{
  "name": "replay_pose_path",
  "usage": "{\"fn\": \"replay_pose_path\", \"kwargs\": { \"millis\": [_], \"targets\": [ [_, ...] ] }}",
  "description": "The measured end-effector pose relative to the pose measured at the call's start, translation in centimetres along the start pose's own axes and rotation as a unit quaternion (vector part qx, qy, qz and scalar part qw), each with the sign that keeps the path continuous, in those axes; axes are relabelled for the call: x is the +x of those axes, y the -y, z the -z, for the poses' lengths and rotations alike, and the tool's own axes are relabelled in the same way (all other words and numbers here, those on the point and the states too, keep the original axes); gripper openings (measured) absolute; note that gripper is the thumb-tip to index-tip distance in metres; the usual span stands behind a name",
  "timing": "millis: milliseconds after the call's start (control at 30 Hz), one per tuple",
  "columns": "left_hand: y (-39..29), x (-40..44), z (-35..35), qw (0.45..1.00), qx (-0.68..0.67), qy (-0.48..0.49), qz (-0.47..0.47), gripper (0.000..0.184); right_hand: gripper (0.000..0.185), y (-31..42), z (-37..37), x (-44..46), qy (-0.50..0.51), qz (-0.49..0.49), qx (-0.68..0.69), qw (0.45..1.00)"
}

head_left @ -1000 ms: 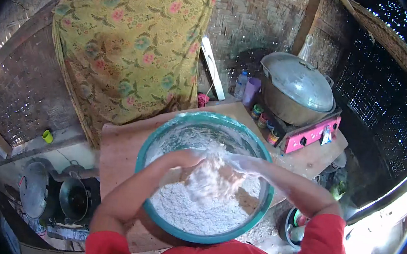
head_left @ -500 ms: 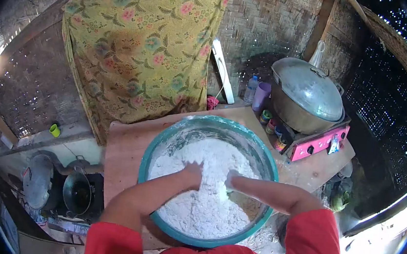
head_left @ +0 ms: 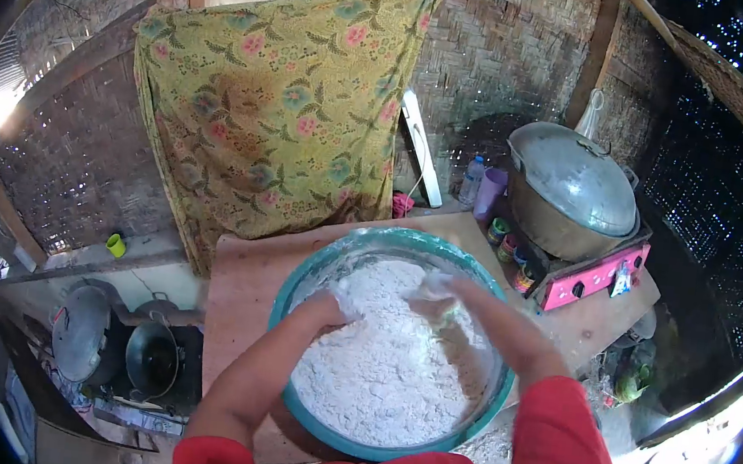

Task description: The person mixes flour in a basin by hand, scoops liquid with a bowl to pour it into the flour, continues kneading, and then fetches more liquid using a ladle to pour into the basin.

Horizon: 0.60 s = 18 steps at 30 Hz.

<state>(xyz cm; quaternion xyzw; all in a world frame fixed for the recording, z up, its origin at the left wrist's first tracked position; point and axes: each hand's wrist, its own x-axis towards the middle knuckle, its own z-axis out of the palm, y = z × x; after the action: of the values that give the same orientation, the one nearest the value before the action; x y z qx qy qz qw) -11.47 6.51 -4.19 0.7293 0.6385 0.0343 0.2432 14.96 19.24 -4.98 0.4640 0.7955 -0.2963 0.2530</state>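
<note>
A wide, round, teal plastic basin (head_left: 416,237) is set on a pale brown board tabletop (head_left: 241,282), directly in front of the person's body. The loose white powder (head_left: 384,376) is contained in it, spread across the floor in a crumbly layer; a bare brownish patch is left at the right side. The far inner wall is coated in white.

The left hand (head_left: 341,311) is placed at the left of the powder, its fingers partly sunk in; whether anything is gripped cannot be told. The right hand (head_left: 446,291) is positioned toward the far right of the basin, blurred and whitened with powder; its grip cannot be made out either. The two hands are held well apart. Both upper arms are covered by red sleeves (head_left: 561,443).

To the right, a large lidded metal pot (head_left: 551,221) is supported on a pink-fronted stove (head_left: 600,272). A purple plastic cup (head_left: 490,192) and a clear plastic bottle (head_left: 472,179) are stood beside it. Behind, a yellow-green floral cloth (head_left: 274,124) is hung.
</note>
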Motion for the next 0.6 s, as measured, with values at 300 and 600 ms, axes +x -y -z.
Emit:
{"fn": "replay_pose_path", "kwargs": {
  "millis": [300, 600],
  "targets": [
    [2.7, -0.7, -4.0, 0.967, -0.145, 0.159, 0.135, 0.067, 0.065, 10.7, -5.8, -5.1, 0.037, 0.191, -0.036, 0.98],
    [5.6, 2.8, -5.8, 0.995, 0.072, 0.06, -0.04, 0.102, 0.052, -0.4, -0.2, -2.2, 0.06, 0.083, 0.025, 0.994]
  ]
}}
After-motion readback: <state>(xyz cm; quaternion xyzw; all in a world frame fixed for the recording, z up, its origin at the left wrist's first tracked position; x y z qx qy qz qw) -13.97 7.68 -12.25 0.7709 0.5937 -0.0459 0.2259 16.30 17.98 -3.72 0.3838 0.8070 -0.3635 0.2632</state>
